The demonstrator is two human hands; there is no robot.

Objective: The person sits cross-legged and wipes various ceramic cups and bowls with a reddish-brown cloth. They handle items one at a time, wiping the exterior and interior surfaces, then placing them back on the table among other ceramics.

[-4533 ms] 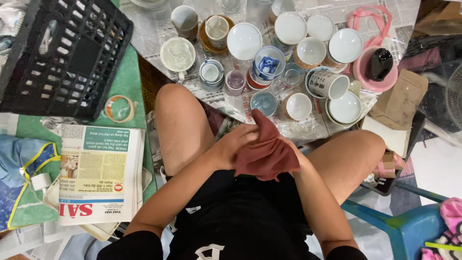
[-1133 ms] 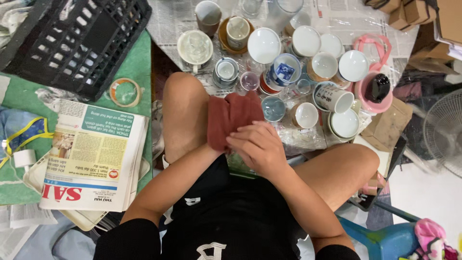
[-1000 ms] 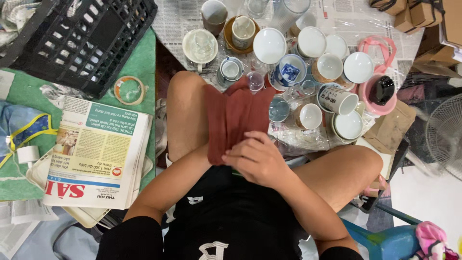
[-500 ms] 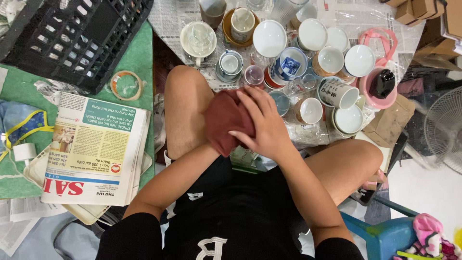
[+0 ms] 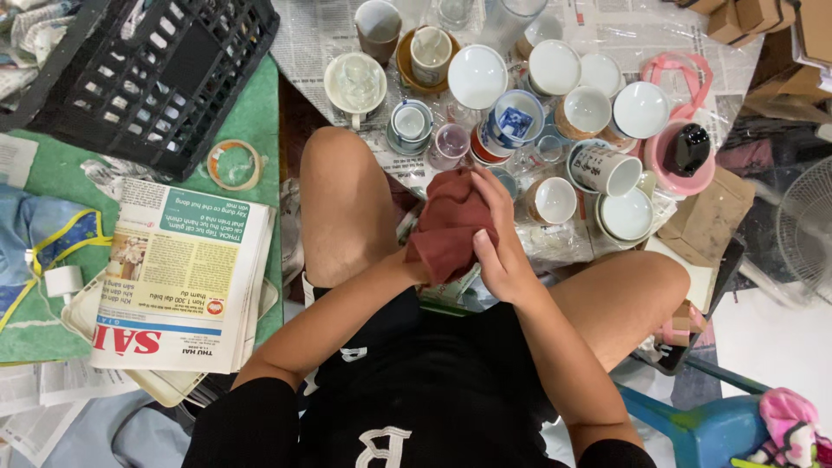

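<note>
1. While I look down from the head camera, my right hand (image 5: 501, 247) presses its curled fingers against the side of a dark red crumpled cloth (image 5: 449, 224), gripping it.
2. My left hand (image 5: 419, 264) is almost wholly buried under that cloth; I cannot tell how its fingers are set, only that the wrist runs straight into the fabric.
3. I see the cloth held above the gap between my bare knees, just short of the crockery spread on the clear plastic sheet over newspaper (image 5: 316, 35).
4. Just beyond the cloth stand a small pinkish glass cup (image 5: 450, 143) and a white bowl with a blue square pattern (image 5: 515, 119); the cloth covers part of whatever sits right behind it.
5. Beside the cloth, on my right-hand side, sits a small white cup with a brown rim (image 5: 554, 200), and farther out a white mug with dark writing lying on its side (image 5: 605, 169).
6. Farther from the cloth on that side I see a pink plastic bowl holding a black round object (image 5: 686, 154).
7. Well away from the cloth on my left-hand side lie a folded stack of newspapers (image 5: 178, 273), a roll of clear tape (image 5: 234, 165) and a black plastic crate (image 5: 143, 74).
</note>
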